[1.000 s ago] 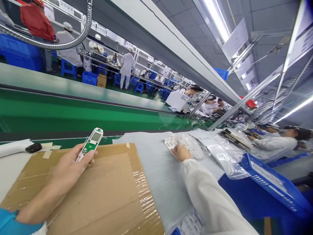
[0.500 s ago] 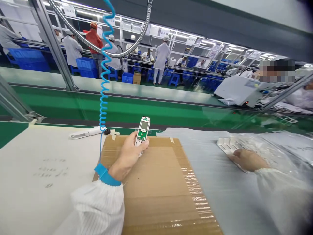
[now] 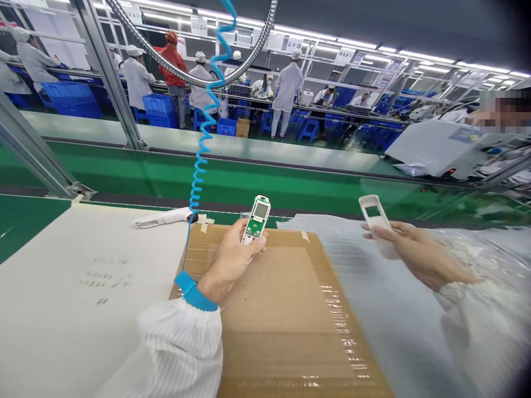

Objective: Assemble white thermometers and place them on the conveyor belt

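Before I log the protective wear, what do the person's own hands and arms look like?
The left hand and right hand are gloveless. A wide, bright-blue wristband on the left side joins a coiled blue cord. The white, finely striped left sleeve has a gathered end; the white right sleeve is blurred.

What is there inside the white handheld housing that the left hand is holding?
Inside the white handheld housing, a green circuit board shows, with a small display toward its upper end. The left hand covers the lower end, and whatever lies beneath the board is hidden.
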The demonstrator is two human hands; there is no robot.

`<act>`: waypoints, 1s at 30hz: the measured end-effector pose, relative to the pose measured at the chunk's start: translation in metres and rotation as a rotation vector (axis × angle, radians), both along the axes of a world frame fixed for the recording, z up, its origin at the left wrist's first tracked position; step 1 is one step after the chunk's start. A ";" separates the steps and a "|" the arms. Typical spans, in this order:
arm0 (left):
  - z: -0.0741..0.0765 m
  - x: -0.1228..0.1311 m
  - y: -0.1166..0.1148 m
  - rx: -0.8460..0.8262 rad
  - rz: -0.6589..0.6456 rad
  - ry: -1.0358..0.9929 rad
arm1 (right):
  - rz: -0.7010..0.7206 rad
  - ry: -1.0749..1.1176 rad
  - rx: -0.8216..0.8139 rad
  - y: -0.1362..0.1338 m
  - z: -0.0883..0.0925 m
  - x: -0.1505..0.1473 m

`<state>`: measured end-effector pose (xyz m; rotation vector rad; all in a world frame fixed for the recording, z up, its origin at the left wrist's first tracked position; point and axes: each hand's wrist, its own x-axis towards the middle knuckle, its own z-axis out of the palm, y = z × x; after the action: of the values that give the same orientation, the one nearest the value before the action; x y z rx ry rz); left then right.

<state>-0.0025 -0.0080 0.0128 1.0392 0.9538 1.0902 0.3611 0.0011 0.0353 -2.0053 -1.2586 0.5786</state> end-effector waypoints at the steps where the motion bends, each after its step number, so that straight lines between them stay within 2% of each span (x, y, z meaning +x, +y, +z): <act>1: -0.001 0.000 0.000 0.017 0.010 0.018 | 0.002 0.292 0.054 0.004 0.004 -0.030; 3: -0.004 -0.001 0.001 0.073 0.061 0.101 | 0.101 0.741 0.169 0.009 0.006 -0.090; 5: -0.007 -0.002 0.002 0.118 0.123 0.193 | 0.248 1.025 0.230 0.011 0.001 -0.147; 8: -0.010 -0.003 0.004 0.119 0.169 0.241 | 0.407 1.284 0.211 0.008 -0.013 -0.208; 10: -0.011 -0.003 0.006 0.069 0.206 0.242 | 0.501 1.343 0.194 0.003 -0.021 -0.226; 13: -0.010 -0.004 0.008 -0.050 0.238 0.212 | 0.640 1.260 0.174 -0.002 -0.027 -0.223; 16: -0.010 -0.005 0.008 -0.083 0.189 0.167 | 0.673 1.134 0.173 -0.003 -0.030 -0.205; 19: -0.011 -0.004 0.006 -0.056 0.162 0.215 | 0.612 1.144 0.134 0.001 -0.036 -0.196; 24: -0.008 0.003 -0.001 0.112 0.224 0.488 | 0.354 1.292 0.215 0.007 -0.044 -0.203; 27: -0.005 0.005 -0.003 0.119 0.148 0.604 | 0.353 1.361 0.233 0.005 -0.042 -0.208; 30: -0.009 0.002 0.000 0.069 0.117 0.581 | 0.404 1.371 0.199 0.002 -0.037 -0.210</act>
<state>-0.0002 -0.0079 0.0035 1.4090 1.4607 0.9322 0.1508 0.0032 -0.0021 -0.7415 -0.7227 1.5619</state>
